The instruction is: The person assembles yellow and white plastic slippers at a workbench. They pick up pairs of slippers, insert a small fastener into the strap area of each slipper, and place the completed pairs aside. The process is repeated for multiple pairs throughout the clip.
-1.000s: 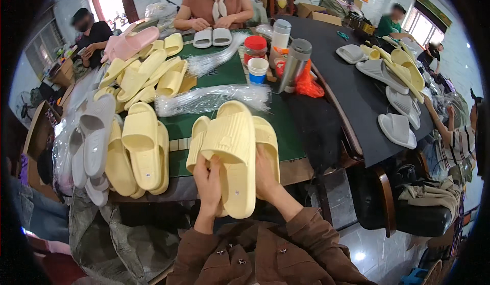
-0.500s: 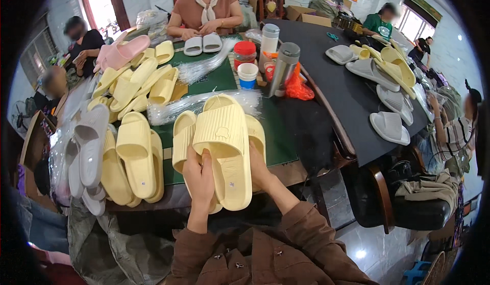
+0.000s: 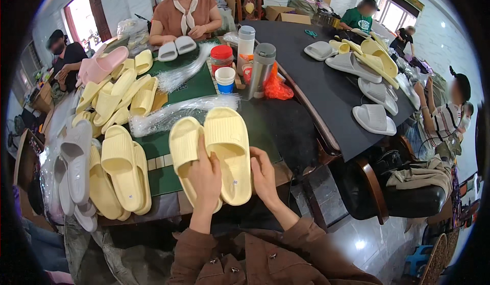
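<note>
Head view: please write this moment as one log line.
left hand: holding two yellow slippers; right hand: at right slipper's edge; nearby: clear strands, red-lidded jar, grey slippers

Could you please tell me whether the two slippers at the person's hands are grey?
No, the slippers at the left hand and right hand are both pale yellow.

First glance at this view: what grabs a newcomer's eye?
The two pale yellow slippers side by side at front centre, the left hand between them and the right hand at their right edge. Then the pink slippers at upper left, and the bright orange-red bag beside the steel flask.
</note>
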The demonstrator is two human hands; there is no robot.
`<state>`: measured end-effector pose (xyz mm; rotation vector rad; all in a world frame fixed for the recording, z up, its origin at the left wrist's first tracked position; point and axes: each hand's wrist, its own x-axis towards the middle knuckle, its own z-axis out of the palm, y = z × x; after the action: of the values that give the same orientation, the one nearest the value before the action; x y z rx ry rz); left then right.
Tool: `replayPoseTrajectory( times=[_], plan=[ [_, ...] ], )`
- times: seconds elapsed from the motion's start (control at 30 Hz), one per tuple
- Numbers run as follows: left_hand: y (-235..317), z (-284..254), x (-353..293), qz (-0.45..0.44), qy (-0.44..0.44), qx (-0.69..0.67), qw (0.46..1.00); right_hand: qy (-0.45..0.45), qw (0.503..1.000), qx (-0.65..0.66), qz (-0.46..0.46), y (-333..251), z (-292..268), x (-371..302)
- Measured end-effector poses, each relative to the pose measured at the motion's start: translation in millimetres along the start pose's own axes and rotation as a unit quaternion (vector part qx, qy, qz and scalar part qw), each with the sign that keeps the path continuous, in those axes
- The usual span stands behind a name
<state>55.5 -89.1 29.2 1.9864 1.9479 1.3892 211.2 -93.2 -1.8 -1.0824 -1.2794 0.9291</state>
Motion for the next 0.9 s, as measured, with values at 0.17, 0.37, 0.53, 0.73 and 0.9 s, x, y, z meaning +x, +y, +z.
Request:
replayPoseTrajectory(
  times=[0.17, 0.37, 0.53, 0.73, 0.9],
  plan=[
    [11, -3, -8, 0.004, -0.045, 0.035, 0.998, 0.048, 0.951, -0.208, -0.223, -19, 2, -8],
    [8, -36, -18, -0.048, -0.129, -0.113, 0.984, -0.017, 0.901, -0.331, -0.28, -37, 14, -4],
    [5, -48, -35, -0.039, -0.101, -0.166, 0.98, -0.073, 0.908, -0.332, -0.243, -39, 32, -4],
    [-3, -52, -43, -0.007, -0.066, -0.165, 0.984, -0.102, 0.891, -0.398, -0.192, -36, 59, 14],
    [-14, -57, -46, -0.02, 0.037, -0.158, 0.987, -0.114, 0.886, -0.415, -0.17, -20, 67, 23]
  ],
)
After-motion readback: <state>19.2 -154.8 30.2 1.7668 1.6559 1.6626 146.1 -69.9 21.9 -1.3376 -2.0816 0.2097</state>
